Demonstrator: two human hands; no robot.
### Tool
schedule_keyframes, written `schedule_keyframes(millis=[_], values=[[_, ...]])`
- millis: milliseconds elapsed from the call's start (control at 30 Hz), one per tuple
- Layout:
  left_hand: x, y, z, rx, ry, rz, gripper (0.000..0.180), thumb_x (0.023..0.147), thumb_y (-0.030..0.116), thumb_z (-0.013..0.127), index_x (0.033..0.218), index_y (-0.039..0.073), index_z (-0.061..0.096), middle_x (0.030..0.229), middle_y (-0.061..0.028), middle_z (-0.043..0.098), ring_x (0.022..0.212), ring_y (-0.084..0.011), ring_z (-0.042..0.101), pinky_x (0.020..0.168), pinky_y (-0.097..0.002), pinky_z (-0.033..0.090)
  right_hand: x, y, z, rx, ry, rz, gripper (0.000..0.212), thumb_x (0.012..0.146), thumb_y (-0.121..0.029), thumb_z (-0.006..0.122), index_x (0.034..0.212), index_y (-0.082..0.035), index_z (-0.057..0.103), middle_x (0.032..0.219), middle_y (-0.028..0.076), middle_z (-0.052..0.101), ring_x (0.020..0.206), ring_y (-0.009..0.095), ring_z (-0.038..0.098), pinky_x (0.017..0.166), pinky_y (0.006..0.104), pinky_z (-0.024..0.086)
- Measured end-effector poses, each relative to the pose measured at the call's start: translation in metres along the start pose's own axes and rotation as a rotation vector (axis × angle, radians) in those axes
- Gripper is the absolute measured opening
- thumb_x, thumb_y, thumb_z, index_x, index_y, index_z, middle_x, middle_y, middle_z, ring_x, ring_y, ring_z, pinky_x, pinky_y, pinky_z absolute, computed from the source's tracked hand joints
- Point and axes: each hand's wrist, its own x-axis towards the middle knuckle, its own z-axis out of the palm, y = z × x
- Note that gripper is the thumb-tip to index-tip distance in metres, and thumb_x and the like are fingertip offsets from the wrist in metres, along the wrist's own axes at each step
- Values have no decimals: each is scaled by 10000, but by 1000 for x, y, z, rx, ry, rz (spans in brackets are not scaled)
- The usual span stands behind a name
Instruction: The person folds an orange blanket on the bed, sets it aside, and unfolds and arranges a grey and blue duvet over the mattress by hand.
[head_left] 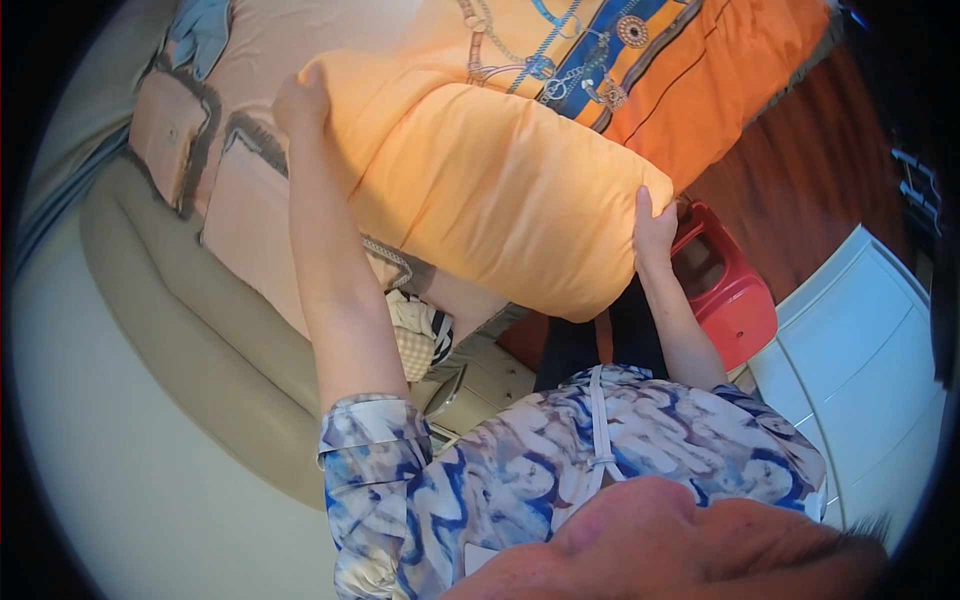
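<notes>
A thick, puffy orange quilt [490, 190] with a satiny surface lies folded across the bed in front of me. My left hand [302, 100] reaches far forward and grips the quilt's far left edge, its fingers partly hidden. At the near right end, my right hand [655, 222] is closed on the quilt's bulging edge, thumb on top and the other fingers out of sight. Farther off, a patterned part of bedding [590, 60] shows a blue band, chains and round medallions on orange.
Peach bedding with grey ruffled trim [265, 230] covers the bed, beside a beige padded headboard [190, 290]. Light blue cloth [200, 35] lies at the far left. A red plastic stool [740, 305] stands at my right on the wood floor, near a white cabinet [860, 340].
</notes>
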Motion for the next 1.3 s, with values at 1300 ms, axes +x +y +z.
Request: schedule_keyframes(millis=[1300], values=[[-350, 31, 9, -2046, -494, -960, 691, 888, 599, 304, 1372, 106, 305, 1381, -85, 369, 1238, -285, 389, 996, -444, 369, -15, -72, 132, -998, -540, -976, 541, 883, -397, 463, 1369, -200, 331, 1391, 108, 330, 1265, 310, 306, 997, 517, 254]])
